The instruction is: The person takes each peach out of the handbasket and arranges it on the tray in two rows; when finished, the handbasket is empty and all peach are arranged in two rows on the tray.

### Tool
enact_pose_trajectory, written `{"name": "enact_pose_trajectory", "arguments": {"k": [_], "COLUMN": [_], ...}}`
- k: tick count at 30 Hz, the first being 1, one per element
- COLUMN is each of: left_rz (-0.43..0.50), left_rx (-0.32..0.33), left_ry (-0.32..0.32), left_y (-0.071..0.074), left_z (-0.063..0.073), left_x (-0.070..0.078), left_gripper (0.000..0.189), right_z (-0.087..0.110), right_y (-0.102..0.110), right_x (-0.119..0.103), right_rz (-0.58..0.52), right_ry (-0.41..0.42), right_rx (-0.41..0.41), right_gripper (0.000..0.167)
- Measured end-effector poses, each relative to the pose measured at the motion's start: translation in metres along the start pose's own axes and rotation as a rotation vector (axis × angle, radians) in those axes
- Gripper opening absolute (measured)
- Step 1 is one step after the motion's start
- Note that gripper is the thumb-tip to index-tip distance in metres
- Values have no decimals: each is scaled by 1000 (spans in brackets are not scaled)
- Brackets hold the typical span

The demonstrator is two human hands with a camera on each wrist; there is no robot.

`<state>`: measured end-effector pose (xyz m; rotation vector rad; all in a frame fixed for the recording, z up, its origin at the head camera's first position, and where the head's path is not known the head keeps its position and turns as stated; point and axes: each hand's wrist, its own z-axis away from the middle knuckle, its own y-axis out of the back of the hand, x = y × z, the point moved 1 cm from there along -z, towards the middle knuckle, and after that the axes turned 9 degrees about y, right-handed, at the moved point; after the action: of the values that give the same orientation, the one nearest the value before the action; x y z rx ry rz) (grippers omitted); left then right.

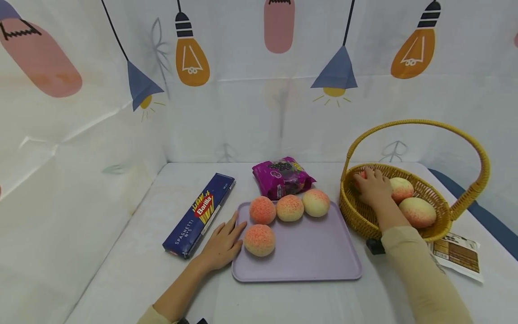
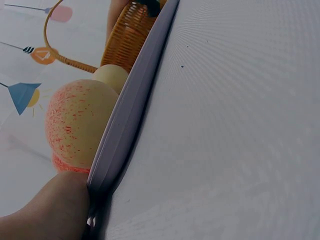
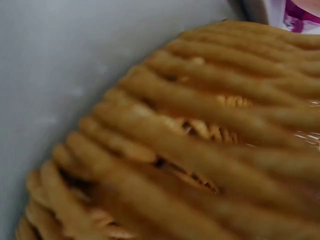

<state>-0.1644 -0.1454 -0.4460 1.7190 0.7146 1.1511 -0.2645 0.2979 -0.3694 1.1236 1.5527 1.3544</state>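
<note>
My left hand (image 1: 221, 245) rests at the left rim of a lilac tray (image 1: 307, 261), fingers spread and fingertips over the edge. Several peaches lie on the tray; the nearest peach (image 1: 259, 240) is just right of those fingertips. In the left wrist view, a peach (image 2: 80, 125) rises above the tray's side (image 2: 127, 125), with part of my hand (image 2: 55, 205) below it. At the right, my right hand (image 1: 373, 186) reaches into a yellow wicker basket (image 1: 360, 220) and grips a reddish peach (image 1: 363, 174), mostly hidden under the fingers. Two other peaches (image 1: 417, 212) sit beside it.
Left of the tray lies a blue spaghetti box (image 1: 198, 216). Behind the tray is a purple snack bag (image 1: 283, 177). The basket's tall handle (image 1: 421, 121) arches over its opening. A brown-and-white packet (image 1: 457, 254) lies by the basket's front right.
</note>
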Motion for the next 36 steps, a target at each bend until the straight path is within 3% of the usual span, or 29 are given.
{"name": "enact_pose_trajectory", "arguments": {"k": [5, 14, 19, 23, 28, 36], "left_rz": [-3, 5, 7, 6, 5, 14], "left_rx": [-13, -29, -40, -42, -44, -45], "left_ry": [-8, 14, 21, 20, 24, 28], "left_y": [1, 4, 3, 2, 2, 2], "left_z": [-1, -2, -2, -1, -1, -1], "left_x": [0, 0, 0, 0, 0, 0], "left_gripper": [50, 51, 51, 51, 51, 51], "right_z": [-2, -5, -5, -4, -4, 0], "right_y": [0, 0, -1, -1, -3, 0], "right_x": [-2, 2, 2, 0, 0, 0], "right_rz": [20, -4, 1, -12, -42, -142], "right_ry": [-42, -82, -98, -111, -124, -142], "right_rx": [-37, 6, -5, -12, 63, 226], "right_gripper": [51, 38, 46, 42, 35, 44]}}
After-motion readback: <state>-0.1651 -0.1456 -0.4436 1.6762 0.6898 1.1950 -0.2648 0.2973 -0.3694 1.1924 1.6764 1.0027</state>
